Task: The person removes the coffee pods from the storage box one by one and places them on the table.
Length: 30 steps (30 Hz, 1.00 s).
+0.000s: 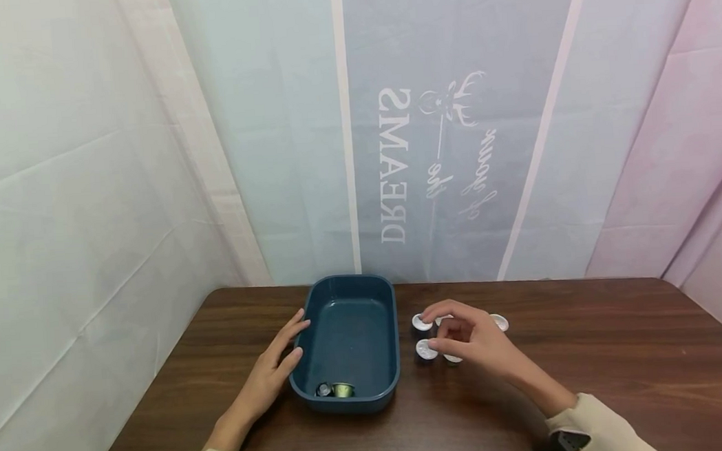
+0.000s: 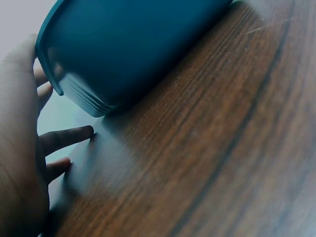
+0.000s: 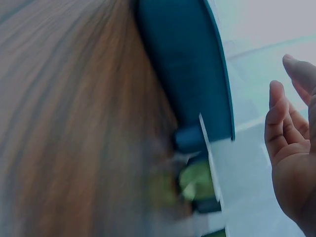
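Observation:
A dark blue rectangular basin (image 1: 349, 336) stands on the table, with a dark coffee capsule (image 1: 324, 390) and a green-gold coffee capsule (image 1: 343, 390) lying at its near end. My left hand (image 1: 265, 380) rests against the basin's left side, fingers spread and touching near the rim. Right of the basin, several coffee capsules stand foil lid up, among them a near one (image 1: 426, 350) and a far one (image 1: 421, 323). Over them hovers my right hand (image 1: 482, 342), thumb and forefinger apart with nothing between. It partly hides the group. A green capsule (image 3: 195, 180) shows below it in the right wrist view.
The brown wood-grain table (image 1: 624, 361) extends to both sides. Another foil-lidded capsule (image 1: 500, 322) sits just beyond the right hand. A pale printed cloth (image 1: 443, 144) hangs behind the table's far edge, and white cloth (image 1: 86, 201) hangs along the left.

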Each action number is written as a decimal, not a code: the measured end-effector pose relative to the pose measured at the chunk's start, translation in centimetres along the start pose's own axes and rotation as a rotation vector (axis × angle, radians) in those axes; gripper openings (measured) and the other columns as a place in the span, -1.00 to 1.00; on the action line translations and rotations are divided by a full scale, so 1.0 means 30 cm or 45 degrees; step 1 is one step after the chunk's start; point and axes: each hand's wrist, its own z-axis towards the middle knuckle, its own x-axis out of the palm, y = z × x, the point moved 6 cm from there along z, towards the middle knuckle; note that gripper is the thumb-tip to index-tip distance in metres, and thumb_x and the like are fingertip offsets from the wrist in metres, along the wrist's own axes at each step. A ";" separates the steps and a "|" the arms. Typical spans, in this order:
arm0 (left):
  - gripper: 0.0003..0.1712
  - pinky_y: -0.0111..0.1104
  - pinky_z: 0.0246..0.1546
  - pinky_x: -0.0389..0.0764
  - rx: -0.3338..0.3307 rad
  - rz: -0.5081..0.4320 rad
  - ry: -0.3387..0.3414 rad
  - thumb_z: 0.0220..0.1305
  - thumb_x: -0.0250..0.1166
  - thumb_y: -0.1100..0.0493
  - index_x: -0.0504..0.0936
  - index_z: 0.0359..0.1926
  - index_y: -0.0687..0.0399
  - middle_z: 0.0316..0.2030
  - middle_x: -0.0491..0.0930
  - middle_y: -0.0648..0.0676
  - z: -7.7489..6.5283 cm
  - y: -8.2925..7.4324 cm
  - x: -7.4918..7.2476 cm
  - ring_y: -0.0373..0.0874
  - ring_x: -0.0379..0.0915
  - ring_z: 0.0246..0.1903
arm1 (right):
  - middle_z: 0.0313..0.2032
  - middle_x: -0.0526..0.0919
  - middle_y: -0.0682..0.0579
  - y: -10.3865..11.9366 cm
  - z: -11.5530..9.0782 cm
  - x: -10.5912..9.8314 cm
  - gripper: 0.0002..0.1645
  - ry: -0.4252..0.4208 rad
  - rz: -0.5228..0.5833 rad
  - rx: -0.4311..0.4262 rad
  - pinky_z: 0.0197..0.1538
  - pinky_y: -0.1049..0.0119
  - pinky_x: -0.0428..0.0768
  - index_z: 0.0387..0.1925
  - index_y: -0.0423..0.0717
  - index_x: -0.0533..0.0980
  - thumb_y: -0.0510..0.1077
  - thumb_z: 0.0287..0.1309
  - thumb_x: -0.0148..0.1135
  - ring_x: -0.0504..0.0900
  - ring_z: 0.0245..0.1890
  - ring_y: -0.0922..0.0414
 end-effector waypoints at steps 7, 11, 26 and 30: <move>-0.49 -0.24 0.26 0.19 -0.010 0.005 0.004 0.42 0.03 0.32 0.29 0.36 0.20 0.42 0.09 0.18 0.000 -0.003 -0.002 0.14 0.02 0.37 | 0.02 0.52 -0.14 0.053 0.077 0.094 -0.57 0.171 0.024 -0.197 -0.58 0.30 0.48 0.01 -0.09 0.51 -0.41 0.09 0.30 0.52 -0.54 0.14; -0.49 -0.26 0.26 0.19 -0.007 0.006 0.000 0.41 0.03 0.32 0.30 0.35 0.21 0.42 0.09 0.19 0.000 -0.003 -0.001 0.13 0.03 0.37 | -0.11 0.57 -0.08 0.083 0.119 0.155 -0.55 0.245 0.038 -0.261 -0.55 0.29 0.52 0.00 -0.08 0.51 -0.44 0.07 0.31 0.51 -0.57 0.17; -0.49 0.01 0.21 0.24 -0.001 0.001 0.003 0.41 0.03 0.33 0.30 0.35 0.16 0.42 0.10 0.19 0.003 0.005 0.002 0.14 0.06 0.36 | -0.18 0.57 0.16 0.073 0.204 0.332 -0.63 0.449 -0.087 -0.219 -0.39 0.33 0.61 0.00 0.06 0.52 -0.11 0.13 0.36 0.60 -0.47 0.27; -0.49 0.01 0.20 0.26 0.010 -0.005 0.001 0.41 0.02 0.33 0.30 0.35 0.12 0.42 0.10 0.19 0.002 0.003 0.001 0.13 0.07 0.35 | -0.17 0.57 0.14 0.108 0.221 0.356 -0.63 0.481 -0.101 -0.225 -0.39 0.35 0.60 -0.02 -0.03 0.53 -0.18 0.11 0.38 0.59 -0.47 0.29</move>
